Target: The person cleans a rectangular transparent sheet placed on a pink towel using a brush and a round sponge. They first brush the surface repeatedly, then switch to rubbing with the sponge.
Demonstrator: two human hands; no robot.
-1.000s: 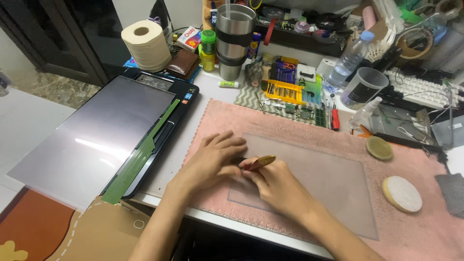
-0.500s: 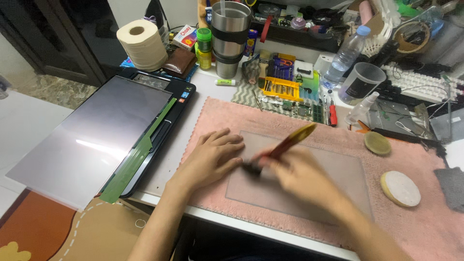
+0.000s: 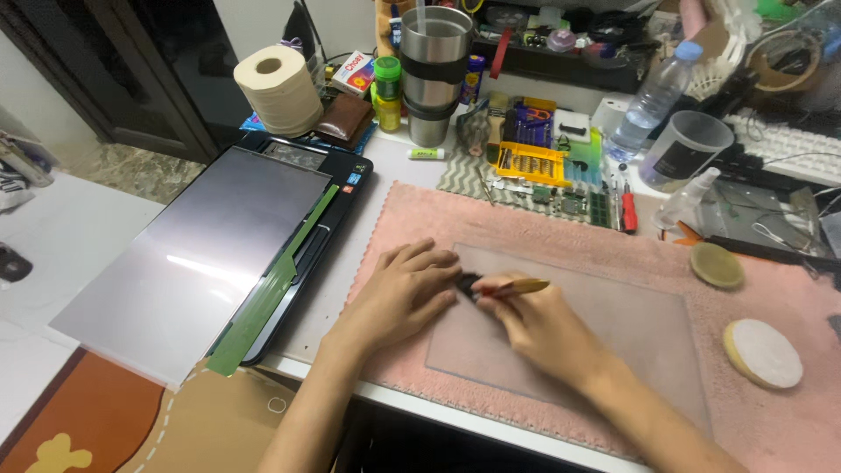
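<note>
- From the head view I am watching the right hand (image 3: pixel 541 326) pinching a slim brush (image 3: pixel 506 287) with a golden-brown handle; its dark tip is touching the near-left part of a thin grey sheet (image 3: pixel 613 342) lying flat on the pink mat (image 3: pixel 543 236).
- The left hand (image 3: pixel 405 293) is lying palm down with fingers spread on the pink mat, its fingertips pressing at the sheet's left edge just beside the brush tip; it is holding nothing that I can make out.
- The pink mat is looking fuzzy, like towelling, with a scalloped left edge; the sheet on it is smooth and rectangular.
- On the right side of the pink mat two round pads are sitting: a white one (image 3: pixel 763 353) nearer the front edge and an olive one (image 3: pixel 717 265) farther back.
- Left of the pink mat a flat grey panel (image 3: pixel 197 258) is resting on a dark device, with a green strip (image 3: pixel 272 285) running along its right edge.
- Behind the pink mat I am seeing a steel tumbler (image 3: pixel 433 70), a paper roll (image 3: pixel 279 88), a clear plastic bottle (image 3: pixel 653 98), a clear cup (image 3: pixel 686 149) that I cannot see into, and a yellow case (image 3: pixel 529 164) with small bits in rows.
</note>
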